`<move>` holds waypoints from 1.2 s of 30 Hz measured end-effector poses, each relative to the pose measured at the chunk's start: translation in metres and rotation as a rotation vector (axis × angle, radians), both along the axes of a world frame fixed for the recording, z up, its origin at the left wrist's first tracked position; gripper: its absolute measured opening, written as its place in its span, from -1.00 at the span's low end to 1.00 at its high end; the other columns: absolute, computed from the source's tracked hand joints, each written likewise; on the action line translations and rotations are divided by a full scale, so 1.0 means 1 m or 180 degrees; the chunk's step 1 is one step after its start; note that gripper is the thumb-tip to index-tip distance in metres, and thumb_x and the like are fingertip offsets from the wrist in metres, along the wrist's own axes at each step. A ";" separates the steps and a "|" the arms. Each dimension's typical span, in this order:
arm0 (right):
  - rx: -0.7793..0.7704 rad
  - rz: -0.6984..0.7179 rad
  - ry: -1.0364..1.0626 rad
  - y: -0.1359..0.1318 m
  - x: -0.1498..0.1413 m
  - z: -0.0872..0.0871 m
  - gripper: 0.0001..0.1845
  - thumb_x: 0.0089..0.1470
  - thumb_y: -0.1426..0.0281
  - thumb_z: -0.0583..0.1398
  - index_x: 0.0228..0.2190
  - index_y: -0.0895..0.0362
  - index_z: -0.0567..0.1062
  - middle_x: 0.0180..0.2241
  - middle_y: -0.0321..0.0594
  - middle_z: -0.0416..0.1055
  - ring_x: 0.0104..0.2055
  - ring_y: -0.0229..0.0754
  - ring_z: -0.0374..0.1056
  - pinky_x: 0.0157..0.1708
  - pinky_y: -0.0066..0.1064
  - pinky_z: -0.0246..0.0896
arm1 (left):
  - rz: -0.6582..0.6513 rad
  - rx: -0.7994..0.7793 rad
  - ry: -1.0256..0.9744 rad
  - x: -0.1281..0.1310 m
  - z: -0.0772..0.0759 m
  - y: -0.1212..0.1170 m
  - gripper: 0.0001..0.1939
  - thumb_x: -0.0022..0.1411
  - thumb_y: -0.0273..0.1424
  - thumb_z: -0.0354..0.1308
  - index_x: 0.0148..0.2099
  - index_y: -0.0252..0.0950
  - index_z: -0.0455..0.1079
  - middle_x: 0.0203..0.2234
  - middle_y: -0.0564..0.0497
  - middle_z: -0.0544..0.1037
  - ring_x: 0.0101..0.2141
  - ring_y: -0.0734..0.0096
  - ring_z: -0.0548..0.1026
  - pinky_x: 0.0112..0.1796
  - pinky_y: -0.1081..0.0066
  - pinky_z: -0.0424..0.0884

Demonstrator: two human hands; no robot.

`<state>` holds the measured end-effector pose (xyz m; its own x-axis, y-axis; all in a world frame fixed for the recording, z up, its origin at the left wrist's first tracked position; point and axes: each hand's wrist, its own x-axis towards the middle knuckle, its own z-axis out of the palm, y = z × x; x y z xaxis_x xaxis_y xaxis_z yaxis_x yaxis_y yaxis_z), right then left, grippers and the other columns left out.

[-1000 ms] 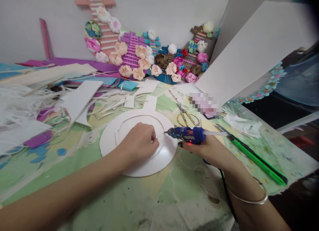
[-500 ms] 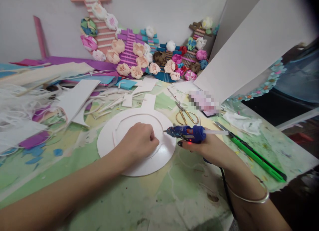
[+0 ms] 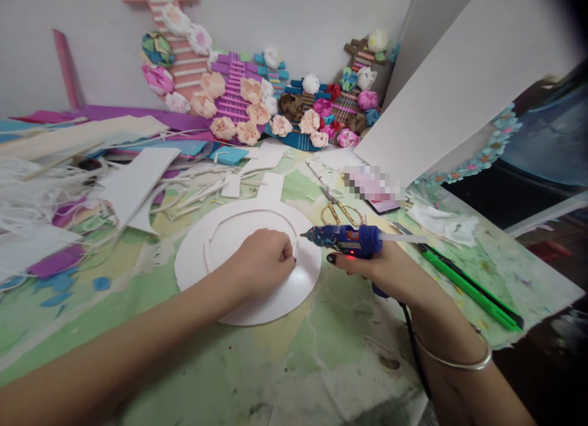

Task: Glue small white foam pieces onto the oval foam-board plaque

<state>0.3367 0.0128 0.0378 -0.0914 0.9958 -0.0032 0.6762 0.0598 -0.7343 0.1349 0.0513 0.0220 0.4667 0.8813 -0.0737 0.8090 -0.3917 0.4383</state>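
A smooth white disc [image 3: 294,288] with a rectangular tab [image 3: 271,188] at its far edge lies flat on the table, its surface faintly glossy. A thin white strip [image 3: 257,210] curves over it in a broken ring, inside the rim. The left hand [image 3: 266,261] is curled over the disc, fingertips at the strip's right side; whether they pinch it cannot be told. The right hand [image 3: 390,273] is wrapped around a blue plastic hot glue gun [image 3: 349,239], its metal nozzle just beside the strip and a translucent glue stick [image 3: 404,237] poking from the rear. A slim metal bangle [image 3: 478,365] rings the right wrist. Beyond the disc lie gold-handled scissors [image 3: 342,212]; to the right, a green utility knife [image 3: 468,285]. Stiff white offcuts [image 3: 147,178] and tangled white cord [image 3: 32,196] heap at left. Along the wall lean guitar-shaped crafts [image 3: 234,98] with crumpled, petalled paper flowers [image 3: 248,133]. Blotchy green sheeting [image 3: 275,371] covers the tabletop.
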 end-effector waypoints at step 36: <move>-0.0343 -0.0060 0.0169 -0.001 -0.001 0.006 -0.63 -0.09 0.22 0.22 -0.22 0.13 0.54 -0.62 -0.32 0.36 -0.58 -0.29 0.20 -0.57 -0.46 0.08 | -0.0122 0.0385 -0.0686 -0.006 -0.008 0.000 -0.86 -0.03 -0.50 0.10 -0.36 -0.29 0.45 -0.50 0.08 0.52 -0.47 0.46 0.42 -0.42 0.48 0.26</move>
